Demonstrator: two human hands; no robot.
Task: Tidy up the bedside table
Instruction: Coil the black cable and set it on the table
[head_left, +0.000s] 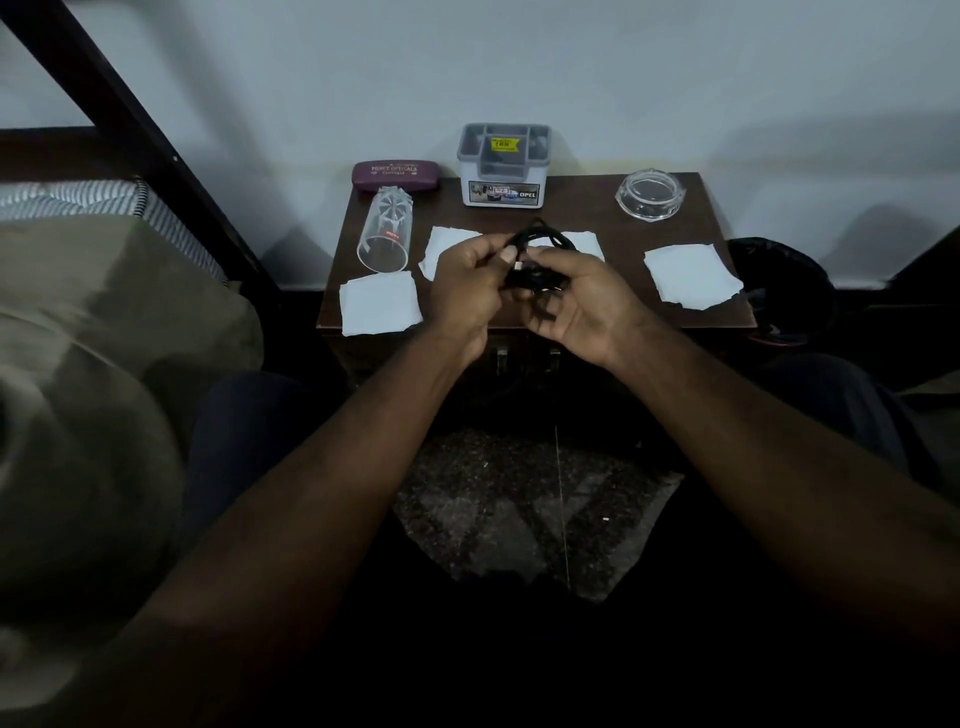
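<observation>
I hold a coiled black cable (532, 275) over the middle of the bedside table (587, 215), above its near half. My left hand (470, 291) pinches a strand between thumb and curled fingers, and my right hand (587, 306) cups the bundle from below, fingers curled round it. A clear tumbler (385, 231) lies on its side at far left, by a purple glasses case (396, 177). A grey organiser box (503, 166) stands far centre, a glass dish (649, 195) far right. Torn white paper pieces (379, 303) lie around.
</observation>
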